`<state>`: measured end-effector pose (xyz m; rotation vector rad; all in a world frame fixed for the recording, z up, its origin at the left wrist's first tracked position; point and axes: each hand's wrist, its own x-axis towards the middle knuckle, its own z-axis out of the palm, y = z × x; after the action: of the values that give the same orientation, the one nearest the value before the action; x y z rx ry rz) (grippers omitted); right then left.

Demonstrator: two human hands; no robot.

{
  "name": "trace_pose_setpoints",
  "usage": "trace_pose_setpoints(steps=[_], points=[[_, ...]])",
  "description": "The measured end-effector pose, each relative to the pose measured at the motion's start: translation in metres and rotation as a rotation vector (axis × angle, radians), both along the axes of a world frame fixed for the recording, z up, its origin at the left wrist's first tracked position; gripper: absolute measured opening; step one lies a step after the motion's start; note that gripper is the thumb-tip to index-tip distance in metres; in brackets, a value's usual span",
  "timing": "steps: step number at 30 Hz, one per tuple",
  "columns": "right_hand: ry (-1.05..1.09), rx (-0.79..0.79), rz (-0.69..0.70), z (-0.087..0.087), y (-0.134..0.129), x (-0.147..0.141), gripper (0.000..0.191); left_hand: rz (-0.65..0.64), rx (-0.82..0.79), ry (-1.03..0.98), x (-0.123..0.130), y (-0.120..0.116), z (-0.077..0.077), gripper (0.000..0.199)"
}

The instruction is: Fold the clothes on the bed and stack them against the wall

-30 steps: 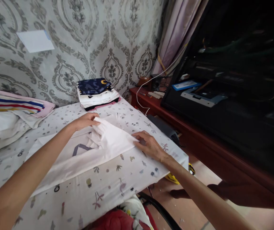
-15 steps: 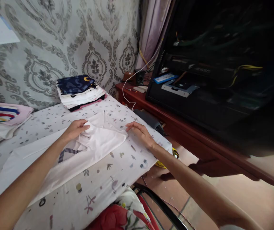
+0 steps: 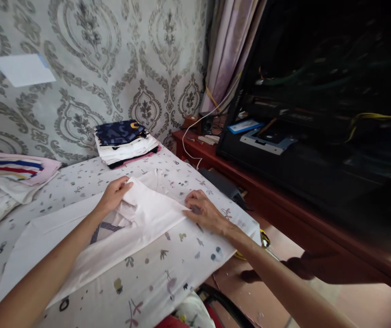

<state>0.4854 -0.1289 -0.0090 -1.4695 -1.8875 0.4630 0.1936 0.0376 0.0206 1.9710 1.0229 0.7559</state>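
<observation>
A white shirt [image 3: 156, 207] is spread over the patterned bed sheet [image 3: 140, 273], partly folded over itself, with a grey piece edged in dark stripes [image 3: 104, 230] showing inside the opening. My left hand [image 3: 116, 195] pinches the shirt's upper edge between thumb and fingers and holds it slightly raised. At the shirt's right corner, my right hand [image 3: 209, 214] has its fingers curled and closed on the cloth. The fingertips partly cover that corner.
Behind the shirt stands a stack of folded clothes [image 3: 127, 152], with a dark blue printed piece on top. More clothes [image 3: 7, 191] lie at the left. To the right are a red-brown wooden desk [image 3: 270, 191] and an open black computer case [image 3: 318, 168].
My right hand has gone from loosely extended beside the shirt's corner to closed on it. My left hand keeps its pinch, and the raised cloth looks tauter. The camera view has shifted slightly.
</observation>
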Motion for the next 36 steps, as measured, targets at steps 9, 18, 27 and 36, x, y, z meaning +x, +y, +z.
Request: trace_pose_setpoints(steps=[9, 18, 27, 36], points=[[0.011, 0.015, -0.031, -0.005, 0.003, -0.002, 0.025, -0.015, 0.161, 0.269, 0.015, 0.012, 0.002, 0.03], [-0.071, 0.119, -0.062, 0.007, 0.006, -0.015, 0.009, -0.234, -0.232, 0.336, -0.012, 0.026, 0.023, 0.037], [-0.161, 0.046, 0.296, 0.012, 0.092, -0.11, 0.027, -0.23, -0.178, 0.292, -0.005, 0.016, 0.022, 0.014], [-0.267, 0.124, 0.197, -0.015, 0.106, -0.115, 0.036, -0.267, -0.204, 0.278, -0.017, 0.012, 0.017, 0.049]])
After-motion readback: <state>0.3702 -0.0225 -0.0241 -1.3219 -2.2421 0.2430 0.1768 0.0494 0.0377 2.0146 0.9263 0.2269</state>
